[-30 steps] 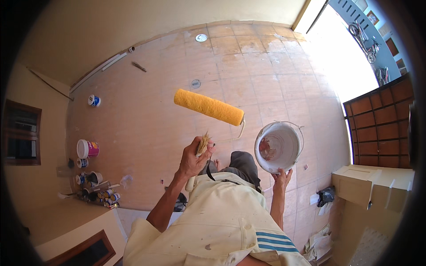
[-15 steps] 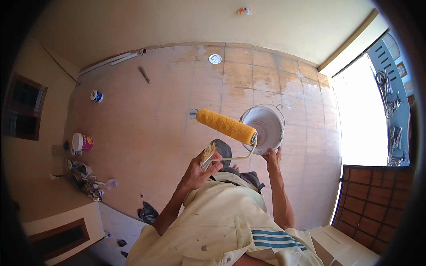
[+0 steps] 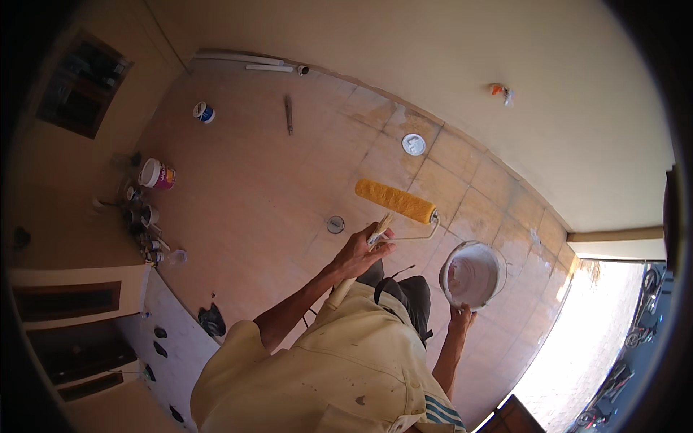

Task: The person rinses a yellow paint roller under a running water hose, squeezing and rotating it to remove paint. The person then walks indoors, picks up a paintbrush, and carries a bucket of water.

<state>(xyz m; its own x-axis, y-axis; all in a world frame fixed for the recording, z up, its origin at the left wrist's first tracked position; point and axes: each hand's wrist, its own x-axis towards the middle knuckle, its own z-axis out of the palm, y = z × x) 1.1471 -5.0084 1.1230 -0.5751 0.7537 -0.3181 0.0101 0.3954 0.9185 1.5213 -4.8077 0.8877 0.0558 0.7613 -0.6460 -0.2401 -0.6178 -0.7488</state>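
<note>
My left hand [image 3: 354, 254] is closed round the handle of a paint roller [image 3: 395, 202] with a fuzzy yellow-orange sleeve. A paintbrush [image 3: 380, 228] with pale bristles is gripped in the same hand, its bristles pointing up past the fingers. The roller sleeve is held out ahead of me, to the left of the bucket and apart from it. On the right, my right hand [image 3: 462, 317] grips the near rim of a whitish bucket [image 3: 497, 281] with a wire handle. Pale paint residue coats the inside of the bucket. Most of the roller's handle is hidden by my left hand.
A round white lid [image 3: 413, 144] lies on the tiled floor, with a round drain cover [image 3: 336, 224] nearer. A blue-and-white tub [image 3: 204, 112], a larger paint tub [image 3: 159, 174] and several containers stand left. White pipes [image 3: 245, 60] lie along the wall.
The view has turned, so the floor and walls appear tilted. My hands, the roller and the bucket appear further right, and the bucket's inside now faces me more. Both hands keep their holds.
</note>
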